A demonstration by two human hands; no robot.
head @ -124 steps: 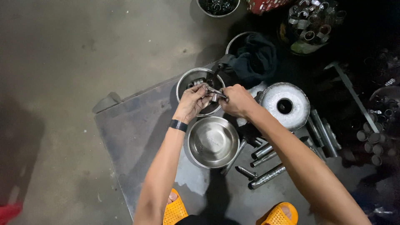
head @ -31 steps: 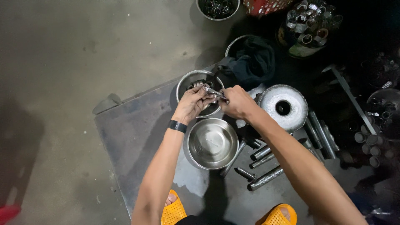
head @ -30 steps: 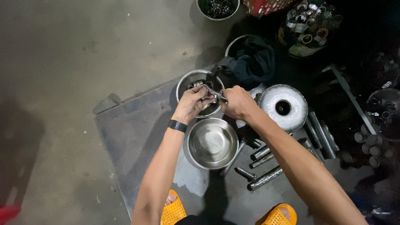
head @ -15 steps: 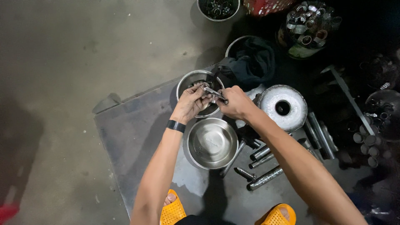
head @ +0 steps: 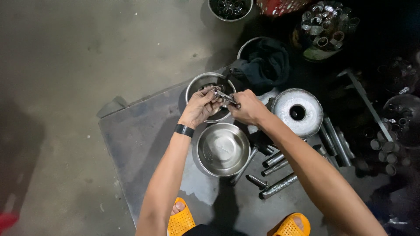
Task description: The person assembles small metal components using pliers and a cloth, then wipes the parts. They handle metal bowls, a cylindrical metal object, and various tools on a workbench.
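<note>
Over the far steel bowl (head: 210, 94), your left hand (head: 200, 107) and right hand (head: 247, 107) meet, both closed around a small metal part (head: 225, 97) held between them. Left fingers are curled on its near end; the right grips the rod-like end. Judged by appearance, it is rigid, fairly light and possibly slick, so grip the ends firmly. An empty steel bowl (head: 223, 149) sits just below your wrists, with loose metal rods (head: 275, 172) to its right on the grey mat (head: 140, 140).
</note>
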